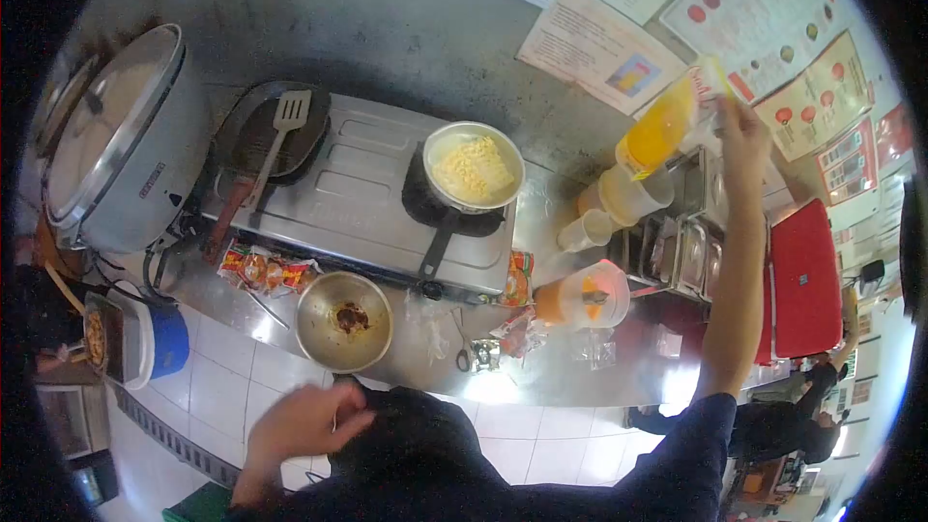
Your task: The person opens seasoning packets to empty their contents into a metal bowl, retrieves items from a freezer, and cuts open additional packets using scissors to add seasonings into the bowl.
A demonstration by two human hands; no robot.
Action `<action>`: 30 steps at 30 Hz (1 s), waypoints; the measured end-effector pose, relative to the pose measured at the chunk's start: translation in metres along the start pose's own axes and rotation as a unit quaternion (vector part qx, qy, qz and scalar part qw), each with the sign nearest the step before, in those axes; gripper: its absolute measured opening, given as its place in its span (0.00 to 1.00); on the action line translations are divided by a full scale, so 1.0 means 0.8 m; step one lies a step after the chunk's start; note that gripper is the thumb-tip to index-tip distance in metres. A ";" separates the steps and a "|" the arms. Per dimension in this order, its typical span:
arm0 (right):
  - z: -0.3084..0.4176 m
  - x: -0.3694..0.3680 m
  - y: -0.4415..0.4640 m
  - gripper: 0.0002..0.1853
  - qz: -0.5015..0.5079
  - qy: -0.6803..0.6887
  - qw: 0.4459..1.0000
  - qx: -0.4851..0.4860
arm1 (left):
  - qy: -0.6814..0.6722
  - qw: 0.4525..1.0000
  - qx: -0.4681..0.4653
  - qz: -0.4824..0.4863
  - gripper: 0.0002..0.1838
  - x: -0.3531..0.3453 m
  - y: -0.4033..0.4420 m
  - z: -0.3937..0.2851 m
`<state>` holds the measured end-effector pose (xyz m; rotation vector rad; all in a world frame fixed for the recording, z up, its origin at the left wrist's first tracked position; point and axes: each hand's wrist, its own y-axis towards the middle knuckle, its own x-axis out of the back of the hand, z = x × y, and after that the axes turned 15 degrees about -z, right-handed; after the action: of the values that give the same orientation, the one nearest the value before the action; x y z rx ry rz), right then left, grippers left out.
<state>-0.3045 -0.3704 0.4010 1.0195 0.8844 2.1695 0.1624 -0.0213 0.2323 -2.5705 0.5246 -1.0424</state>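
Raised at the upper right, my right hand is closed on the top of a clear pouch of yellow cooking oil. The pouch hangs tilted above the plastic containers beside the stove. My left hand is low in front of my body, with loosely curled fingers and nothing seen in it. Nearest to it is a steel bowl with dark brown sauce at the bottom. On the stove's right burner stands a small pan holding pale noodles.
A frying pan with a slotted spatula occupies the stove's left side. A large rice cooker stands farther left. Noodle packets, scissors and an orange-filled jug are along the counter. Another person is at right.
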 end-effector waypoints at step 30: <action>0.531 -0.392 -0.252 0.15 0.501 0.158 0.835 -0.166 | -0.799 0.594 -0.035 -0.088 0.31 0.130 0.193 0.217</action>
<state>0.2541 -0.3386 0.3211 1.0789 -0.0132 3.2786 0.3229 -0.1778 0.1107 -2.3980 -0.2383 1.3976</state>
